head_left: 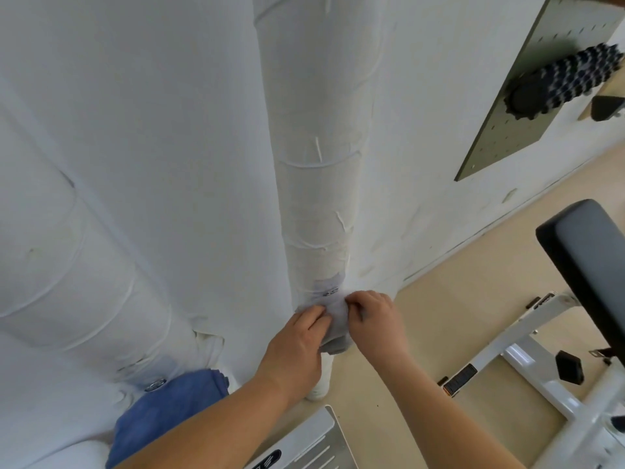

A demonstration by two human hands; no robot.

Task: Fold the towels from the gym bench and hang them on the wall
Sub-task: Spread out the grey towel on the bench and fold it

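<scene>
My left hand point(297, 336) gripped the grey towel point(335, 324), fingers curled over its left edge, and my right hand point(375, 319) pinched its upper right corner, the two close together against the white wrapped column point(318, 198). The towel sat just below a small metal hook point(330, 292) (whether it had caught there I could not tell). A blue towel point(162, 418) hung by a second hook point(155, 384) lower left; the black-padded table point(588, 258) stood off right

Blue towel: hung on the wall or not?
Hung. The blue towel drapes down from a metal clip on the wall.
</scene>
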